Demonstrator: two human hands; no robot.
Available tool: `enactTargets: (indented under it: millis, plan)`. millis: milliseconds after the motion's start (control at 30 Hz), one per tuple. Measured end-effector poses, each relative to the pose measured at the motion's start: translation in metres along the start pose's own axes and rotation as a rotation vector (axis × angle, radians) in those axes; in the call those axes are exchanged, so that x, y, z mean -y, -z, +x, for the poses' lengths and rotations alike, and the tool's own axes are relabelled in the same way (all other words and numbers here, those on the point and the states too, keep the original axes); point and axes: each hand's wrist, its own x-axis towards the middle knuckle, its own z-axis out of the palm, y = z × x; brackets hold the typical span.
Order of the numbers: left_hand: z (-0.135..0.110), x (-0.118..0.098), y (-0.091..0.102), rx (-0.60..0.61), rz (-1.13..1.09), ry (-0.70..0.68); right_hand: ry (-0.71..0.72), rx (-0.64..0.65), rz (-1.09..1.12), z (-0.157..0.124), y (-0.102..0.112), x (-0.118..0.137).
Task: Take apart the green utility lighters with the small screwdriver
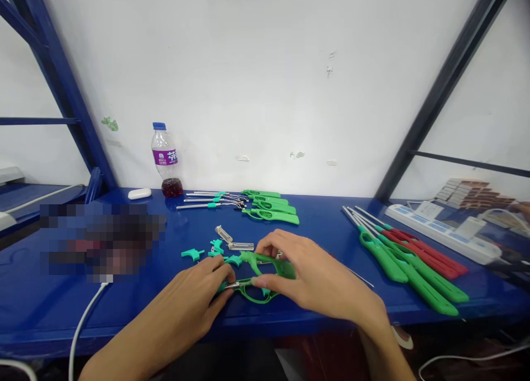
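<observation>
At the front edge of the table, my left hand (205, 295) is closed, its fingers pinching the metal tube (234, 285) of a gas lighter near a teal collar. My right hand (306, 270) grips a green lighter casing (248, 258), thumb low and fingers over the top; a second green casing part (259, 300) with a trigger loop shows below the thumb. The palm side of the grip is hidden. Just beyond my hands lie several loose teal triggers (192, 254) and two pale, narrow parts with metal in them (241, 247).
Metal tubes with wires (202, 200) and green casing halves (271, 216) lie at the back. Whole green lighters (414, 270) and red lighters (426, 252) lie right, beside a white power strip (443, 232). A bottle (165, 165) and white case (139, 194) stand back left.
</observation>
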Motion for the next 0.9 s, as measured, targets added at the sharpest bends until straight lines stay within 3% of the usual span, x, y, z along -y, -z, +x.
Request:
enactTargets:
  millis: [200,300,500,667,767,900]
  plan:
    - [0.0,0.001,0.001,-0.012,0.013,0.018,-0.009,-0.359,0.1,0.002,0.008,-0.012]
    - [-0.002,0.002,0.005,0.004,0.032,0.034,-0.076,-0.461,0.108,0.002,0.015,-0.025]
    - [-0.003,0.006,0.007,0.012,0.121,0.052,-0.301,-0.377,-0.039,0.01,0.014,-0.062]
    - [-0.003,0.0,-0.004,-0.148,0.247,-0.102,-0.415,-0.243,-0.242,0.023,-0.003,-0.086]
    - [-0.002,-0.015,-0.011,-0.252,0.297,-0.199,-0.425,-0.258,-0.317,0.024,-0.006,-0.088]
    - [0.006,-0.033,-0.019,-0.286,0.298,-0.256,-0.349,-0.271,-0.204,0.016,0.005,-0.077]
